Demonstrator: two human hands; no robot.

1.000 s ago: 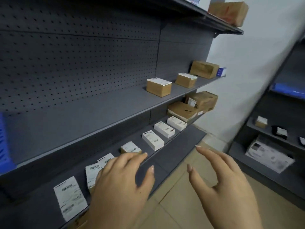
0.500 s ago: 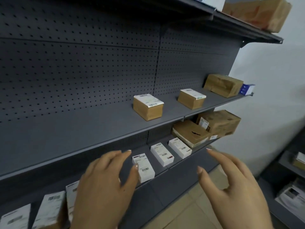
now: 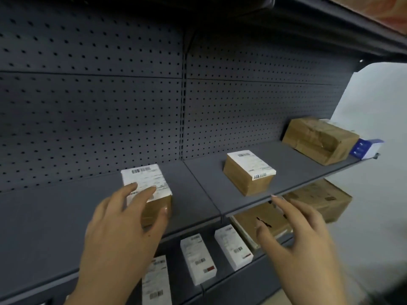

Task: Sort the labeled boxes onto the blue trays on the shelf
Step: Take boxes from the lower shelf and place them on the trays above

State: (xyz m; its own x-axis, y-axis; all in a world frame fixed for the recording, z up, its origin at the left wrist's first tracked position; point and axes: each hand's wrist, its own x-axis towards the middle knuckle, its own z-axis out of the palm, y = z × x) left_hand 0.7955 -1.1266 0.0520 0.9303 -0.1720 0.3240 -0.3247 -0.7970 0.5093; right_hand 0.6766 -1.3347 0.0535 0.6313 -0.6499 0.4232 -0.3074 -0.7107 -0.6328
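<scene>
The left hand (image 3: 123,234) hides part of a brown cardboard box with a white label (image 3: 149,179); its print is unreadable; an orange-brown carton (image 3: 387,9) is cropped top right.

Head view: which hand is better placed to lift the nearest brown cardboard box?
Left. The left hand holds the brown cardboard box, fingers across its label, thumb on its front; the right hand hovers apart.

Grey pegboard panel (image 3: 88,117), white wall (image 3: 374,102).
</scene>
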